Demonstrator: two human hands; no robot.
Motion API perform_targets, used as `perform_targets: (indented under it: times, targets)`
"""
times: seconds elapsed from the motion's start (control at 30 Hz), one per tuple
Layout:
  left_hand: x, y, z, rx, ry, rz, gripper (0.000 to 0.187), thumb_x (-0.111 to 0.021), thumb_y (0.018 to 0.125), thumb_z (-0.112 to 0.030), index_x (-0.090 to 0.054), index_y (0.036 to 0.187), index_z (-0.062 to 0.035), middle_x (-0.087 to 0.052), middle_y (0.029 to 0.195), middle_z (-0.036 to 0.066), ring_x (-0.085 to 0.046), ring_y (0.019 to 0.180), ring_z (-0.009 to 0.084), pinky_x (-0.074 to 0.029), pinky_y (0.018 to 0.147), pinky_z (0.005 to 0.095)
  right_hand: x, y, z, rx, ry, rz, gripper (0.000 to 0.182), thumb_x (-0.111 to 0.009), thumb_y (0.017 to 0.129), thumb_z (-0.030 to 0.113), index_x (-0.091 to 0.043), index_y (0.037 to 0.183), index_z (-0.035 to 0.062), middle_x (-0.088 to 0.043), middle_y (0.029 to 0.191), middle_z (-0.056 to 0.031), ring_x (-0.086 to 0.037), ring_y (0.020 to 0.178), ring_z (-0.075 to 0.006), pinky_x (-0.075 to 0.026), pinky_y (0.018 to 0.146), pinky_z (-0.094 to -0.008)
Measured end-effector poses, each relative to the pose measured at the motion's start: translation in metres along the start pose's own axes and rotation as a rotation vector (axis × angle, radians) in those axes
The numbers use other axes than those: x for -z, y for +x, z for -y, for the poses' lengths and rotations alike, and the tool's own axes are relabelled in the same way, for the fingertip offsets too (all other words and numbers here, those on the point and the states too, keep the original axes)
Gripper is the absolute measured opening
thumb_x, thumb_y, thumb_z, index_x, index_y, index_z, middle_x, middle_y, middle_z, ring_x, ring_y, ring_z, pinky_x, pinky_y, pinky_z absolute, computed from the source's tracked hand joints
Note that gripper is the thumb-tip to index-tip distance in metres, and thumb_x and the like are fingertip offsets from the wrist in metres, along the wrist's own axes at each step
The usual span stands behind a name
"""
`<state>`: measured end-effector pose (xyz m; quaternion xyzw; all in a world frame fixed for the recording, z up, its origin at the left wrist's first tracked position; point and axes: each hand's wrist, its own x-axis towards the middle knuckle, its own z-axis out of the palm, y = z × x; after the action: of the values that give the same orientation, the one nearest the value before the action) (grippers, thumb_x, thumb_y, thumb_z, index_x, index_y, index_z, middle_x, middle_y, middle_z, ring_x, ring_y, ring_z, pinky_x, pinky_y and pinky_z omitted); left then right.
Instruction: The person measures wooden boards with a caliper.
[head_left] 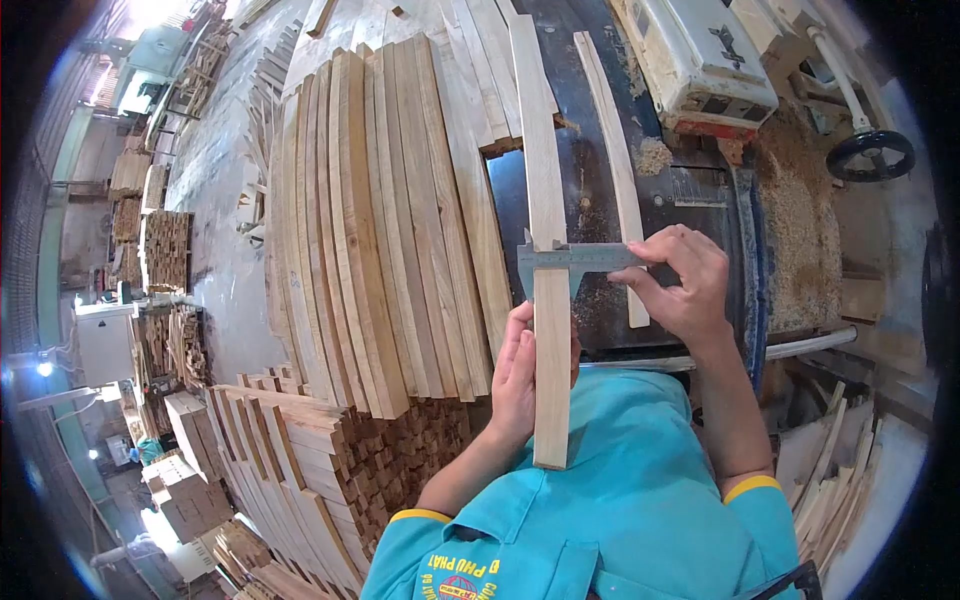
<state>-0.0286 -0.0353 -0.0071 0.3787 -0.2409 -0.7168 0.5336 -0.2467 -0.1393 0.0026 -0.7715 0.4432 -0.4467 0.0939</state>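
A long, pale wooden strip (pixel 551 370) runs from near my chest out over the dark machine table. My left hand (pixel 517 372) is wrapped around the strip near its close end, with the fingers partly hidden behind the wood. My right hand (pixel 686 277) pinches the beam end of a metal vernier caliper (pixel 590 258). The caliper lies across the strip, its jaws at the strip's two sides just beyond my left hand. A second, thinner strip (pixel 612 140) lies on the machine table to the right, passing behind my right hand's fingertips.
Left of me stands a row of long boards (pixel 375 220), with a tall stack of cut lumber (pixel 300 480) below it. A white machine housing (pixel 695 65) and black handwheel (pixel 870 155) are at upper right. Sawdust (pixel 800 230) covers the right side; offcuts (pixel 840 460) lean lower right.
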Motion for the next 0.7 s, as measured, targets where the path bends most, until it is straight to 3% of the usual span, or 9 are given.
perform_targets:
  times: [0.07, 0.17, 0.27, 0.3, 0.37, 0.5, 0.57, 0.63, 0.7]
  targets:
    - [0.004, 0.000, 0.002, -0.037, -0.028, 0.077, 0.059, -0.046, 0.110, -0.053, -0.035, 0.149, -0.0099, -0.058, 0.113, 0.006, -0.058, 0.085, 0.0131, -0.051, 0.068, 0.0264, 0.000, 0.000, 0.000, 0.006, -0.005, -0.011, 0.036, -0.094, 0.073, 0.031, -0.071, 0.093, 0.0116, -0.069, 0.075, -0.0035, -0.068, 0.066, -0.0199, -0.051, 0.059, -0.0346]
    - [0.008, 0.002, 0.007, -0.055, -0.079, 0.099, 0.069, -0.056, 0.104, -0.058, -0.035, 0.149, -0.0088, -0.058, 0.114, 0.007, -0.060, 0.088, 0.0132, -0.052, 0.069, 0.0262, 0.001, 0.000, 0.001, -0.011, 0.003, -0.011, 0.036, -0.094, 0.072, 0.030, -0.071, 0.093, 0.0116, -0.069, 0.075, -0.0037, -0.068, 0.066, -0.0203, -0.052, 0.059, -0.0347]
    - [0.011, 0.004, 0.007, -0.079, -0.036, 0.139, 0.068, -0.065, 0.103, -0.047, -0.034, 0.149, -0.0078, -0.059, 0.118, 0.009, -0.062, 0.092, 0.0143, -0.055, 0.071, 0.0274, 0.003, -0.001, 0.003, -0.040, -0.018, 0.006, 0.036, -0.094, 0.071, 0.030, -0.071, 0.092, 0.0117, -0.068, 0.074, -0.0038, -0.068, 0.065, -0.0206, -0.052, 0.058, -0.0346]
    - [0.013, 0.004, 0.006, -0.079, -0.035, 0.138, 0.068, -0.065, 0.103, -0.047, -0.034, 0.149, -0.0078, -0.059, 0.118, 0.009, -0.062, 0.092, 0.0143, -0.055, 0.071, 0.0274, 0.003, -0.001, 0.003, -0.036, -0.022, 0.002, 0.036, -0.094, 0.071, 0.030, -0.071, 0.092, 0.0119, -0.068, 0.074, -0.0037, -0.067, 0.065, -0.0206, -0.052, 0.058, -0.0349]
    - [0.016, 0.005, 0.005, -0.040, 0.019, 0.125, 0.065, -0.066, 0.103, -0.034, -0.033, 0.152, -0.0063, -0.061, 0.123, 0.012, -0.065, 0.094, 0.0161, -0.057, 0.072, 0.0296, 0.003, -0.001, 0.002, -0.032, -0.027, -0.002, 0.035, -0.094, 0.071, 0.030, -0.071, 0.091, 0.0120, -0.068, 0.074, -0.0037, -0.067, 0.064, -0.0206, -0.052, 0.058, -0.0351]
    - [0.000, 0.007, -0.007, -0.031, 0.143, 0.017, 0.064, -0.063, 0.103, -0.041, -0.038, 0.147, -0.0006, -0.062, 0.117, 0.017, -0.066, 0.088, 0.0185, -0.057, 0.066, 0.0296, 0.005, -0.001, -0.002, -0.010, -0.025, 0.010, 0.034, -0.092, 0.076, 0.027, -0.071, 0.099, 0.0122, -0.069, 0.079, -0.0040, -0.069, 0.072, -0.0197, -0.053, 0.060, -0.0342]
    - [0.009, 0.008, -0.006, 0.032, 0.115, 0.058, 0.058, -0.058, 0.107, -0.031, -0.037, 0.153, -0.0018, -0.061, 0.132, 0.020, -0.069, 0.097, 0.0208, -0.061, 0.073, 0.0327, 0.004, -0.002, -0.001, -0.007, -0.011, 0.026, 0.034, -0.091, 0.078, 0.026, -0.072, 0.103, 0.0118, -0.071, 0.083, -0.0046, -0.070, 0.076, -0.0193, -0.053, 0.061, -0.0338]
    - [0.018, 0.011, -0.007, 0.074, 0.039, 0.127, 0.058, -0.056, 0.108, -0.033, -0.038, 0.153, -0.0008, -0.061, 0.132, 0.021, -0.070, 0.097, 0.0216, -0.062, 0.072, 0.0331, 0.000, -0.004, 0.007, -0.248, 0.108, -0.033, 0.036, -0.087, 0.084, 0.020, -0.071, 0.114, 0.0108, -0.073, 0.092, -0.0060, -0.072, 0.084, -0.0177, -0.055, 0.065, -0.0326]
    - [0.030, 0.012, -0.006, 0.127, -0.061, 0.225, 0.060, -0.051, 0.110, -0.039, -0.037, 0.153, 0.0012, -0.060, 0.133, 0.023, -0.071, 0.095, 0.0230, -0.066, 0.071, 0.0358, -0.001, -0.006, 0.005, -0.292, 0.156, -0.015, 0.036, -0.086, 0.085, 0.018, -0.070, 0.116, 0.0105, -0.073, 0.096, -0.0064, -0.072, 0.086, -0.0170, -0.055, 0.067, -0.0324]
